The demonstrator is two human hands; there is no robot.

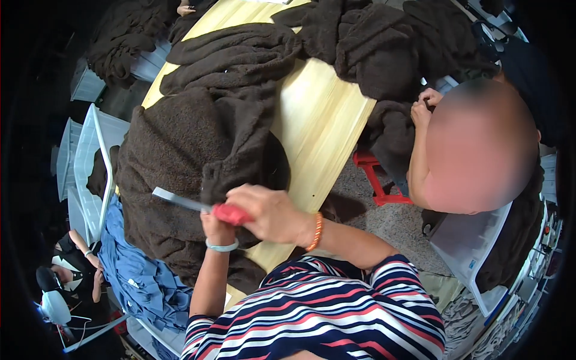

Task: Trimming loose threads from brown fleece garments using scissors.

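A tool with a red handle and a long flat silver blade (183, 200) is in my right hand (270, 216), its fingers closed on the handle. Motion blurs the tool, so its exact kind is unclear. The blade points left over a big heap of dark brown fleecy fabric (168, 144). Just below the red handle, my left hand (219, 229) looks closed against the brown fabric. The handle and my right hand partly cover its fingers, and what they hold cannot be made out.
More brown fabric (234, 51) lies farther along the pale wooden table (324, 108). On the right a person (474, 150) sits beside a red stool (378, 180) and a translucent bin (474, 252). White bins (93, 174) and blue cloth (138, 264) flank the left; another person (66, 264) is beyond.
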